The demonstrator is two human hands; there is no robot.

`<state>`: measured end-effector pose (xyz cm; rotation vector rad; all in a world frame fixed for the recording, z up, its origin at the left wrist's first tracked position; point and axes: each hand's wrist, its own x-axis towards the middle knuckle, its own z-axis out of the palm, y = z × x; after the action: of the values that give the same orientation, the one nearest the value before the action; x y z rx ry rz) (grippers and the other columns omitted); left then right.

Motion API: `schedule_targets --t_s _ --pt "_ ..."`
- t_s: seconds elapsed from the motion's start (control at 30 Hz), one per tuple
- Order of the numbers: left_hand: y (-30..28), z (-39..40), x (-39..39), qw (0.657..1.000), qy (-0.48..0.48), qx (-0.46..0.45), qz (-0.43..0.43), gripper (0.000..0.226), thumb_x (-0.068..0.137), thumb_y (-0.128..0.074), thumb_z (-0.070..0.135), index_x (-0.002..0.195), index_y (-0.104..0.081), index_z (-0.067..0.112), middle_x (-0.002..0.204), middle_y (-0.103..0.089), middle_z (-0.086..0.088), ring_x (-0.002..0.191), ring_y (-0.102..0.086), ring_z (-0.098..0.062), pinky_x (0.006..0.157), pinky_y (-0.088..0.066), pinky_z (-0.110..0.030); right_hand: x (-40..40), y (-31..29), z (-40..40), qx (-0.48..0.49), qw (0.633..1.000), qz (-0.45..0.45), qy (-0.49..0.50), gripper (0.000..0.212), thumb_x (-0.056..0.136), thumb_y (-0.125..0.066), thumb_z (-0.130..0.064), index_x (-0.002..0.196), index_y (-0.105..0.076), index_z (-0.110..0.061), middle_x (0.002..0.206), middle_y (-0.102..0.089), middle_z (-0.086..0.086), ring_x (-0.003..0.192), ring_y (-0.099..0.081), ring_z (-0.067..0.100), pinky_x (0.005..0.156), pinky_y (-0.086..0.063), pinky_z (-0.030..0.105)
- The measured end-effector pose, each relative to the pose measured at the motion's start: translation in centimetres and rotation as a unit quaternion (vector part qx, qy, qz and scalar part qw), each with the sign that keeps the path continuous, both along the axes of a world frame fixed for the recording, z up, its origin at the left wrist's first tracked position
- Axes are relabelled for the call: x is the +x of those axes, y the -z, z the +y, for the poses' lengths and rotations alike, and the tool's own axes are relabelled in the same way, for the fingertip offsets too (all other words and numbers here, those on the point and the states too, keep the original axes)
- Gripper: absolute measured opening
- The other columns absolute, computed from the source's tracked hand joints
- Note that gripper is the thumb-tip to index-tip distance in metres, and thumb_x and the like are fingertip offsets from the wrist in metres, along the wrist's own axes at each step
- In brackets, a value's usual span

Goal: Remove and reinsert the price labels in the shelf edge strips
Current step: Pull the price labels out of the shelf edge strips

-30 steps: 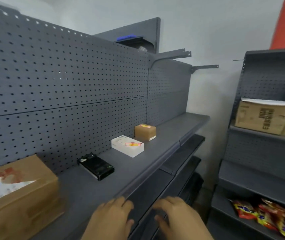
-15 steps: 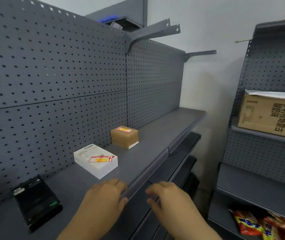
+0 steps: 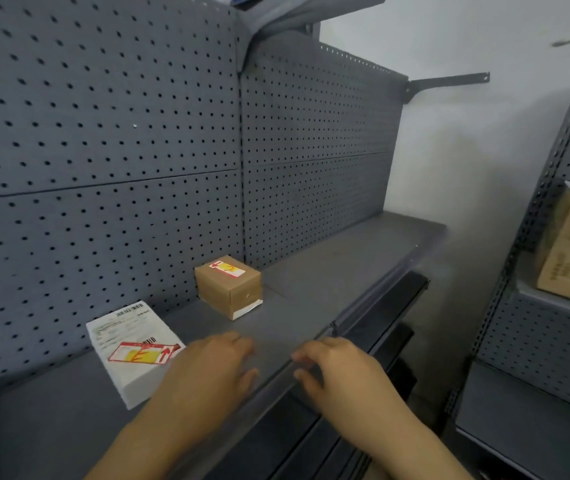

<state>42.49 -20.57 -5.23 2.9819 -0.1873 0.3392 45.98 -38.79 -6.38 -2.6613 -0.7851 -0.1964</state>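
Head view showed both hands at the front lip of the upper shelf (image 3: pixel 328 271). The left hand (image 3: pixel 214 368) lay on the shelf surface just behind the edge, fingers fairly straight and holding nothing I could make out. The right hand (image 3: pixel 342 372) sat at the edge itself, its fingers loosely curled toward the shelf edge strip (image 3: pixel 363 317); blur kept me from telling whether they pinched anything, so its grip stays uncertain.

Compared with a second earlier, the view had travelled rightward along the shelf — the black device and the big carton at the left were gone from sight, the white box (image 3: pixel 131 351) sat just beside the left hand, and the small brown box (image 3: pixel 230 285) stood a little farther back against the pegboard (image 3: pixel 103 133). The hands kept the same paired posture at the lip throughout, which I judge to mean the person was working along the strip, section by section.

No price label could be seen: the strip looked like a pale, clear band along the lip, with a seam near the right fingertips. Whether a label was in it, I cannot tell.
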Motion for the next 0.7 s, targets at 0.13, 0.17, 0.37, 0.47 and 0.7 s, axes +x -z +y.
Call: schedule_targets --t_s 0.13,0.17,0.37,0.47,0.7 --pt "-0.1 -1.4 1.4 1.000 -0.024 -0.008 -0.010 0.031 0.094 -0.045 0.041 0.124 -0.049 0.032 0.126 -0.054 0.010 0.109 -0.054 -0.011 0.088 -0.042 -0.025 2.3 -0.3 -1.3 0.002 0.999 0.011 -0.031 0.025 0.093 -0.049 -0.036 0.117 -0.056 -0.032 0.116 -0.060 -0.009 0.108 -0.053 0.014 0.090 -0.048 0.034" --pt "-0.1 -1.7 1.6 0.999 -0.032 -0.009 -0.013 0.031 0.094 -0.046 0.041 0.123 -0.049 0.032 0.125 -0.054 0.010 0.108 -0.054 -0.011 0.088 -0.042 -0.025 2.9 -0.4 -1.7 0.004 0.999 0.010 -0.038 0.025 0.093 -0.049 -0.036 0.117 -0.057 -0.032 0.116 -0.060 -0.010 0.107 -0.053 0.012 0.089 -0.048 0.032" --pt "0.3 -2.6 2.2 0.998 -0.062 -0.013 -0.020 0.029 0.094 -0.046 0.039 0.121 -0.052 0.030 0.123 -0.055 0.009 0.108 -0.054 -0.012 0.088 -0.043 -0.026 4.5 -0.4 -2.6 0.005 0.998 0.017 -0.068 0.025 0.092 -0.051 -0.037 0.116 -0.058 -0.032 0.113 -0.063 -0.010 0.102 -0.058 0.011 0.087 -0.050 0.031" --pt "0.3 -2.9 2.0 0.997 -0.068 -0.015 -0.024 0.028 0.094 -0.047 0.039 0.119 -0.053 0.029 0.122 -0.056 0.009 0.108 -0.054 -0.011 0.087 -0.043 -0.026 4.8 -0.5 -2.8 0.003 0.996 0.023 -0.085 0.025 0.093 -0.051 -0.037 0.115 -0.059 -0.032 0.112 -0.063 -0.010 0.101 -0.058 0.011 0.086 -0.050 0.031" --pt "0.3 -2.7 1.4 0.997 -0.077 -0.012 -0.020 0.029 0.094 -0.046 0.040 0.121 -0.052 0.030 0.123 -0.055 0.010 0.107 -0.054 -0.010 0.087 -0.043 -0.024 5.2 -0.6 -2.1 0.004 0.995 0.027 -0.100 0.025 0.093 -0.050 -0.037 0.116 -0.059 -0.031 0.113 -0.064 -0.010 0.101 -0.059 0.010 0.086 -0.051 0.032"
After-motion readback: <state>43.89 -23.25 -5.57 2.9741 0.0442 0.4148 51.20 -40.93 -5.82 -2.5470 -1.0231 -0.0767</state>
